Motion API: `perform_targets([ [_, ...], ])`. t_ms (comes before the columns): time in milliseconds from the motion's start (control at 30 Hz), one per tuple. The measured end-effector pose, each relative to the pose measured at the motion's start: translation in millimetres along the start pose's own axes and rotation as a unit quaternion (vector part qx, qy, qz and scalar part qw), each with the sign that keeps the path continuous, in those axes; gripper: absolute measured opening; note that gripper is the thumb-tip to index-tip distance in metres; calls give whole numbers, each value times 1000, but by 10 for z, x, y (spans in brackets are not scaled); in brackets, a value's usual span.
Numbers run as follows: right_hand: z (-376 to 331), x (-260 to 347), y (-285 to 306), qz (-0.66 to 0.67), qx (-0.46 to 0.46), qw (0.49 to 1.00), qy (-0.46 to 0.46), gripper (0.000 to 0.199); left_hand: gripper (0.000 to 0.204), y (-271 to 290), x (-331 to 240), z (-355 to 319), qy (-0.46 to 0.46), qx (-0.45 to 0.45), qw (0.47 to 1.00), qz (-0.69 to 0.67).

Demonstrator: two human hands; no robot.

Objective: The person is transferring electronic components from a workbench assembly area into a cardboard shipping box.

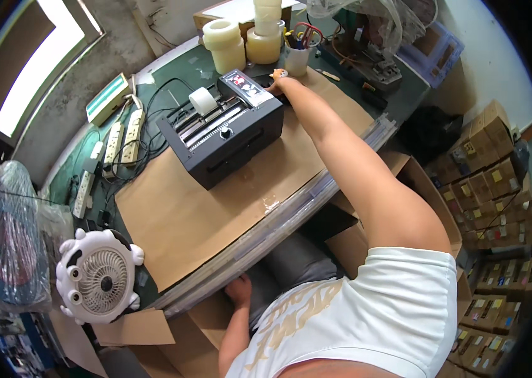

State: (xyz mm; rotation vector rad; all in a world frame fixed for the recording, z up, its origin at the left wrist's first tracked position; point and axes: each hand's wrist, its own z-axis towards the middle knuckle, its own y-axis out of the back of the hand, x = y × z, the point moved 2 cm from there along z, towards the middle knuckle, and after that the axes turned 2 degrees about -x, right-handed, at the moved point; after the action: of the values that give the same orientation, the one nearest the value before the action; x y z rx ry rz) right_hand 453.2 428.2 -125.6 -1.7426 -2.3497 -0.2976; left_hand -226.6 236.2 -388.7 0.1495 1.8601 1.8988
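Note:
A black box-shaped machine (234,148) stands on brown paper on the table. It has a white roll (202,101) on top, a slotted bed, a knob and a panel with buttons. My right arm reaches across the table, and my right hand (275,86) is at the machine's far right corner, by the panel. The machine hides most of those fingers. Just beside that hand is a small orange and white thing (279,74), too small to name. Below the table edge, my left hand (239,290) is low beside my grey trousers (297,268); its fingers are not clear.
Tape rolls (225,47) and a cup of tools (296,60) stand at the back. Power strips (132,137) and tangled cables lie left of the machine. A white fan (99,277) is at the near left. Stacked cartons (483,189) line the right side.

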Motion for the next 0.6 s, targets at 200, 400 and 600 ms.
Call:
perform_targets([
  [200,89,-277,15,9,145,989,3,97,27,-175,-75,54,-60,-101,993,33],
  [400,518,-141,-706,-116,-536,832,-83,83,28,-88,11,-19,-11,-32,999,19],
  [600,95,-344,-854,-184,-552,812,41,67,28,-53,-14,59,8,7,1000,16],
])
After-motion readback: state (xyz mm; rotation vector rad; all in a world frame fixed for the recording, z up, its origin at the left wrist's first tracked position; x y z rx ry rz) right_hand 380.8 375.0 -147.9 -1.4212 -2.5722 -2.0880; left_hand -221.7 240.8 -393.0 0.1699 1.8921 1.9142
